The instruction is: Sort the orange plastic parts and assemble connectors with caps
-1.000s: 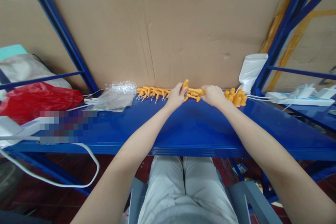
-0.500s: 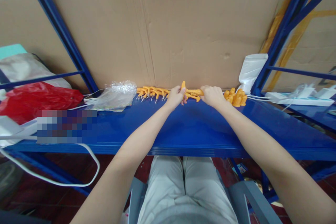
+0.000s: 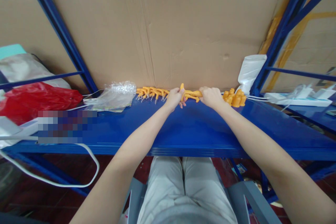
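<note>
Both my hands reach to the back of a blue metal shelf (image 3: 183, 129). My left hand (image 3: 174, 98) is closed on one end of an orange plastic piece (image 3: 191, 93), and my right hand (image 3: 212, 96) is closed on its other end. A row of similar orange pieces with small metal springs (image 3: 151, 92) lies just left of my left hand. A heap of orange plastic parts (image 3: 234, 98) sits right of my right hand.
A cardboard sheet (image 3: 170, 31) backs the shelf. A crumpled clear plastic bag (image 3: 115, 95) lies at the left, a red bag (image 3: 36, 99) further left, a white bag (image 3: 250, 70) at the right. White cables (image 3: 52, 182) hang off the front edge. Blue uprights (image 3: 65, 38) flank the bay.
Both hands have shifted slightly left and down with the orange piece; its upturned tip now sticks up less above my left hand.
</note>
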Action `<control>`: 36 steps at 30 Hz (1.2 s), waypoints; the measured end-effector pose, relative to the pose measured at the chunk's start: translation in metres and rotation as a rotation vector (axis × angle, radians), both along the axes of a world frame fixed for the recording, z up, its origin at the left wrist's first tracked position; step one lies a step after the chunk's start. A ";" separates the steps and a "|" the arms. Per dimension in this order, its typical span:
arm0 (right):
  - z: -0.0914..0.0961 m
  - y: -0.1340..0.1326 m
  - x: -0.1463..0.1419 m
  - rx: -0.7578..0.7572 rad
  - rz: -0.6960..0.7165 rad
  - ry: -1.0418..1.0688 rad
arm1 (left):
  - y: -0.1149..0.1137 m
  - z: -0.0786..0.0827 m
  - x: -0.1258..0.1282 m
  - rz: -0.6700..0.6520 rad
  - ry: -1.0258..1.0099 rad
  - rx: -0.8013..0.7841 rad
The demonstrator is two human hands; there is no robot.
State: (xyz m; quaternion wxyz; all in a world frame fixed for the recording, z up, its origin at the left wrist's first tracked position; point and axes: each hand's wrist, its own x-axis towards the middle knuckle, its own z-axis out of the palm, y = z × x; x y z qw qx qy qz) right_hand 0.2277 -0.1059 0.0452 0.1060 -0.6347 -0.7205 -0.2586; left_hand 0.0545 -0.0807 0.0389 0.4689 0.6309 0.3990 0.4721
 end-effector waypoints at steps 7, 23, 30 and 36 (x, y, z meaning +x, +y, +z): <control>0.005 -0.005 0.002 -0.046 0.030 0.073 | 0.015 -0.011 -0.002 0.000 0.056 0.207; 0.002 0.003 0.000 -0.200 -0.006 0.051 | 0.019 -0.011 -0.007 -0.127 0.038 0.265; 0.004 -0.002 -0.002 -0.199 -0.030 0.002 | 0.007 -0.003 -0.005 -0.079 0.081 0.140; 0.003 0.000 0.000 -0.183 -0.017 -0.017 | 0.000 0.002 -0.004 -0.054 0.083 0.048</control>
